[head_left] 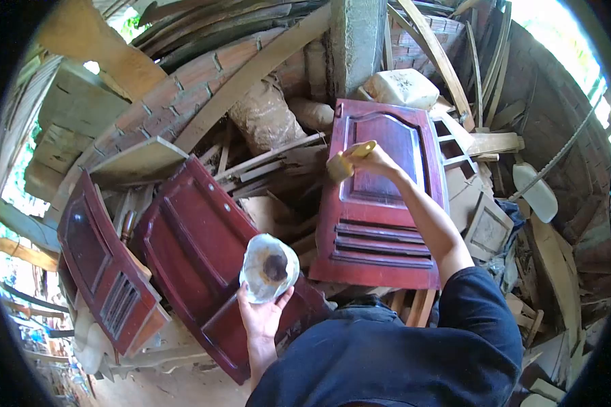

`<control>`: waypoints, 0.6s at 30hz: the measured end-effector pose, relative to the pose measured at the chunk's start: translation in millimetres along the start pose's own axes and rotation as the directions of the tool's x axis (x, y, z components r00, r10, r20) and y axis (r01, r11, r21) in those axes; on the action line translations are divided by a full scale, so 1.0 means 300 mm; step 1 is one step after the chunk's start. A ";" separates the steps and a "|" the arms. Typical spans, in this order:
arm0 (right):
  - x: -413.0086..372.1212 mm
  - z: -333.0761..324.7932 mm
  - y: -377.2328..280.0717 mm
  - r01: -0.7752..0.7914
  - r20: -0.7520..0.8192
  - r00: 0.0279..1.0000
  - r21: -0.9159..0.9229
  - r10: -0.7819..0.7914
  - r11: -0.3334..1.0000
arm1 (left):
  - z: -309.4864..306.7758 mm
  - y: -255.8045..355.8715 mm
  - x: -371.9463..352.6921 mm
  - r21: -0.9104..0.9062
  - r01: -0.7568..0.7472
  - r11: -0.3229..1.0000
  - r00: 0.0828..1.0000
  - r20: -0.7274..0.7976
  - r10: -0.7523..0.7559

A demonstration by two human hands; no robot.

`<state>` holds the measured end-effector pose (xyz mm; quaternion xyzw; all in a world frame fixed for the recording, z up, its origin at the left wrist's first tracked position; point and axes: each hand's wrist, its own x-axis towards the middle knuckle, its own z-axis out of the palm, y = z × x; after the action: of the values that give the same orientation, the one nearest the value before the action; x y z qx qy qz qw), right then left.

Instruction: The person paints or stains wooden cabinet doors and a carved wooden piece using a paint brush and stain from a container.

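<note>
My left hand [261,317] holds a whitish bowl [249,266] from below, fingers round its base. A dark brown patch shows inside the bowl. In my right hand [375,161] is a paintbrush [340,167] with a yellowish handle, its bristles at the left edge of a dark red cabinet door [385,195]. That door has an arched raised panel at its top and slats lower down, and it leans in front of me with a glossy surface. Left of the bowl stands a second dark red panelled door [193,234].
Another red slatted door [102,261] leans at the far left. Behind the doors are a dusty sack [265,117], a white plastic jug [402,88], a concrete post [355,44] and a brick wall. Wood scraps and a small frame [489,227] crowd the right side.
</note>
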<state>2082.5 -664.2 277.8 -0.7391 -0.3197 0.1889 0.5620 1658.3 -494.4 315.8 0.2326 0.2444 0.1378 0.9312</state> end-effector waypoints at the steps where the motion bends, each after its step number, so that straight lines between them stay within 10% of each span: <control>1: 0.051 -0.028 0.001 0.101 -0.099 0.988 -0.196 -0.122 0.975 | 0.002 0.000 0.006 0.017 -0.012 1.000 0.999 -0.030 0.012; 5: 0.120 -0.011 -0.039 0.100 -0.084 0.980 -0.579 -0.181 0.809 | 0.012 0.004 0.052 0.049 -0.062 0.997 0.989 -0.132 0.068; 9: 0.149 0.032 -0.064 0.525 0.395 0.849 -0.558 -0.351 0.643 | 0.063 0.008 0.131 0.044 -0.046 0.998 0.981 -0.185 0.053; 11: 0.222 0.009 -0.064 0.270 0.293 0.952 -0.669 -0.089 0.693 | 0.108 0.004 0.155 0.045 -0.029 0.999 0.975 -0.221 0.038; 13: 0.313 -0.043 -0.064 0.325 0.203 0.943 -0.392 -0.263 0.861 | 0.159 0.001 0.182 0.078 -0.041 0.996 0.981 -0.186 0.055; 18: 0.605 -0.255 0.131 -0.011 -0.096 0.993 -0.655 -0.068 0.756 | 0.182 -0.025 0.217 0.058 0.035 0.998 0.976 -0.216 -0.021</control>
<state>2273.0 -600.8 277.5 -0.8933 -0.3443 0.0146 0.2886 1742.6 -496.8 328.9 0.2414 0.3513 0.1415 0.8935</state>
